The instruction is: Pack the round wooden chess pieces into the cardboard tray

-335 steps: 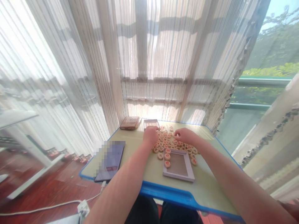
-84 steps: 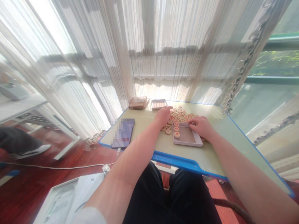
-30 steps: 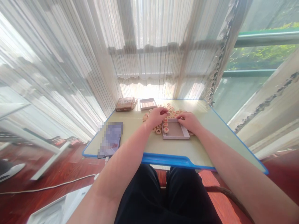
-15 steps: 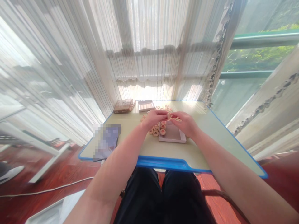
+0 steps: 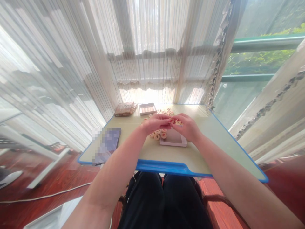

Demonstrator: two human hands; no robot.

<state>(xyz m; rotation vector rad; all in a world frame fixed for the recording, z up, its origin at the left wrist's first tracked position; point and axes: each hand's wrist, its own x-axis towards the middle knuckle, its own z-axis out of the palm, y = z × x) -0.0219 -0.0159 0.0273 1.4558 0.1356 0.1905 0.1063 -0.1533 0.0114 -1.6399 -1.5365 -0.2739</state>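
Note:
Round wooden chess pieces (image 5: 160,135) with red and dark characters lie scattered on a pale green table with a blue edge (image 5: 166,167). A shallow white tray (image 5: 173,140) sits just in front of them. My left hand (image 5: 154,122) and my right hand (image 5: 186,126) meet above the tray's far edge, fingers curled. Between their fingertips they pinch a small wooden piece (image 5: 172,121). Further pieces (image 5: 166,111) lie behind the hands, partly hidden by them.
A brown box (image 5: 124,108) and a second shallow tray (image 5: 147,108) stand at the table's far edge by the sheer curtains. A dark flat item (image 5: 107,144) lies at the left. A white cable (image 5: 47,195) runs over the red floor.
Both hands have lifted from the pile and come together over the tray, pinching a piece. The camera has shifted slightly.

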